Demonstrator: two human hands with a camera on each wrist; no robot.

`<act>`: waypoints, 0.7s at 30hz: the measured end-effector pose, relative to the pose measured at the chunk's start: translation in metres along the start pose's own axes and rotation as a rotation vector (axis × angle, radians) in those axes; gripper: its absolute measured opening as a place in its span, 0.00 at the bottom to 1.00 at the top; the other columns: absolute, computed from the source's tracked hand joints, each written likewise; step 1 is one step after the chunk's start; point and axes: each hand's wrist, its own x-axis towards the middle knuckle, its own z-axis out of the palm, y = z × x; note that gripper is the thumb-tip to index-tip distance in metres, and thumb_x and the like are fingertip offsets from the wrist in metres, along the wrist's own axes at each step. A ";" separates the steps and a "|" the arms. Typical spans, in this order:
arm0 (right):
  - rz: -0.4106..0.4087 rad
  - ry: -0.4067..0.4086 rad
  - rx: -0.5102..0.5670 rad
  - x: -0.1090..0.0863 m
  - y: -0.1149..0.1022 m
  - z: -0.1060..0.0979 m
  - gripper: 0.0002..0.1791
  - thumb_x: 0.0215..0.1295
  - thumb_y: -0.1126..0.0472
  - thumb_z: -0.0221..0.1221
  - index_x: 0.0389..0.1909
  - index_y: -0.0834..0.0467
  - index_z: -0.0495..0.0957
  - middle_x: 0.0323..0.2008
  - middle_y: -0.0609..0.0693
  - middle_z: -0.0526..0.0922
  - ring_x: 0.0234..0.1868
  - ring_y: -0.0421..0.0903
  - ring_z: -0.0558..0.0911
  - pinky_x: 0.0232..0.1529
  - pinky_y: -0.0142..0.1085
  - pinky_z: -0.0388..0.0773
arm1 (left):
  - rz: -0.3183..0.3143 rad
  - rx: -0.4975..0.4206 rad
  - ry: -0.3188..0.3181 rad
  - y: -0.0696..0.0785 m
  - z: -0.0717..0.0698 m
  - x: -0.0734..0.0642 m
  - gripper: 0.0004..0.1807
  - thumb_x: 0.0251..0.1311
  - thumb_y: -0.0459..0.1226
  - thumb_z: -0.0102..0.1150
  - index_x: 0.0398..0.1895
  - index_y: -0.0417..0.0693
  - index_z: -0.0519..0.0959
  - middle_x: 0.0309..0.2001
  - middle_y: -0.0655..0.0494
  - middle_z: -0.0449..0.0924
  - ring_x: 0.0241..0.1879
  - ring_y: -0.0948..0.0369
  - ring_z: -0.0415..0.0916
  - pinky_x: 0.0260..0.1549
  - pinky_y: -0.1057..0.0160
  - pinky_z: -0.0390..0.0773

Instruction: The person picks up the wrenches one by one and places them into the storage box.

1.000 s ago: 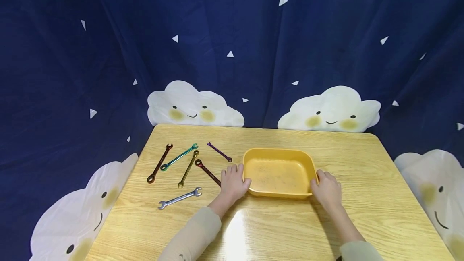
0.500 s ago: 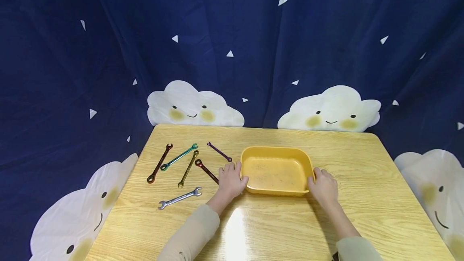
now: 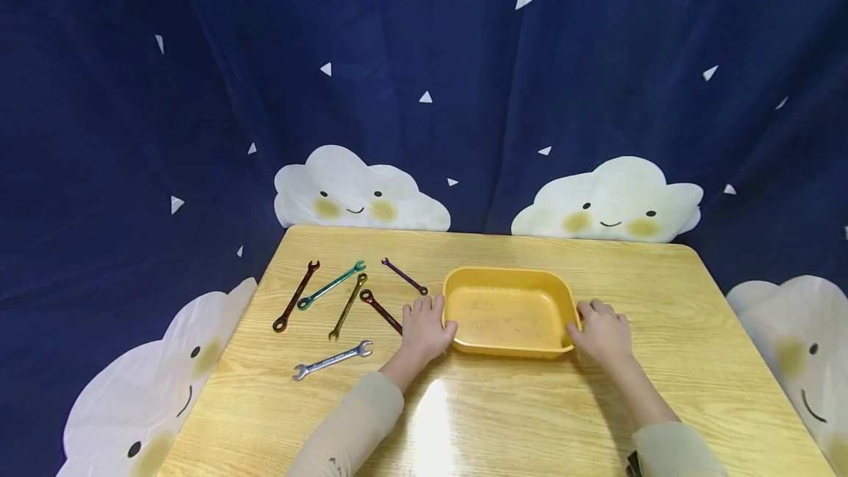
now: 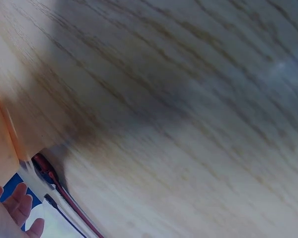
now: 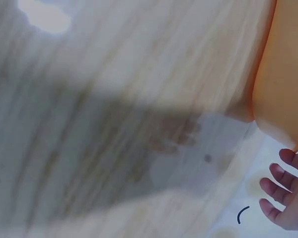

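A yellow rectangular plastic basin [image 3: 509, 350] rests on the wooden table, with nothing lying in it. My left hand [image 3: 424, 330] is at its left end, fingers pointing forward along the outside and thumb against the rim. At the right end is my right hand [image 3: 603, 333], its thumb close to the rim and its fingers spread outside. The left wrist view shows loose fingers [image 4: 21, 204] beside the basin wall [image 4: 0, 139]. In the right wrist view, the fingers [image 5: 275, 191] are relaxed and apart from the basin [image 5: 283, 64].
Several wrenches lie left of the basin: a red-brown one [image 3: 297, 297], a teal one [image 3: 333, 285], a gold one [image 3: 348, 306], a purple one [image 3: 404, 276], a red one [image 3: 380, 310] and a silver one [image 3: 333, 361]. A dark blue curtain [image 3: 371, 43] hangs behind the table [image 3: 649, 278].
The basin has shifted slightly left and away from me, then stopped. My right hand has eased a little to the right, off its end. The head view has turned slightly.
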 end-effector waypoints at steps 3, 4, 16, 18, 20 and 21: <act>-0.012 -0.023 -0.013 0.005 0.001 -0.003 0.22 0.56 0.52 0.56 0.44 0.65 0.72 0.35 0.59 0.73 0.36 0.59 0.73 0.34 0.54 0.65 | 0.004 -0.004 0.007 0.000 -0.001 0.000 0.21 0.50 0.49 0.41 0.45 0.48 0.67 0.41 0.49 0.73 0.43 0.52 0.67 0.41 0.50 0.63; -0.016 -0.024 -0.020 0.007 0.002 -0.003 0.22 0.56 0.52 0.56 0.45 0.65 0.71 0.36 0.60 0.73 0.37 0.59 0.73 0.35 0.55 0.65 | 0.005 -0.003 0.007 0.000 -0.001 0.000 0.21 0.49 0.49 0.41 0.45 0.48 0.67 0.41 0.49 0.73 0.42 0.52 0.67 0.41 0.50 0.63; -0.022 -0.111 -0.077 0.016 0.006 0.005 0.27 0.61 0.51 0.50 0.54 0.65 0.63 0.48 0.66 0.71 0.48 0.65 0.70 0.45 0.60 0.62 | -0.010 -0.013 -0.020 0.001 0.001 0.000 0.24 0.52 0.49 0.41 0.50 0.48 0.67 0.45 0.48 0.73 0.46 0.51 0.67 0.44 0.49 0.63; -0.021 -0.112 -0.078 0.015 0.007 0.006 0.26 0.62 0.51 0.49 0.55 0.65 0.62 0.48 0.66 0.70 0.48 0.65 0.70 0.45 0.60 0.61 | -0.013 -0.012 -0.023 0.001 0.002 0.000 0.23 0.52 0.49 0.42 0.50 0.48 0.67 0.45 0.48 0.73 0.46 0.51 0.66 0.44 0.49 0.62; -0.018 -0.111 -0.079 0.015 0.007 0.007 0.25 0.62 0.51 0.48 0.55 0.64 0.62 0.48 0.66 0.70 0.48 0.65 0.69 0.45 0.60 0.61 | -0.016 -0.012 -0.025 0.001 0.002 0.000 0.23 0.52 0.49 0.42 0.50 0.48 0.66 0.45 0.49 0.73 0.46 0.51 0.66 0.44 0.49 0.62; -0.016 -0.110 -0.078 0.015 0.007 0.007 0.25 0.63 0.51 0.47 0.54 0.64 0.62 0.48 0.66 0.70 0.48 0.64 0.69 0.45 0.60 0.60 | -0.018 -0.009 -0.025 0.001 0.002 0.000 0.23 0.53 0.49 0.43 0.50 0.48 0.66 0.45 0.49 0.73 0.46 0.51 0.66 0.44 0.49 0.62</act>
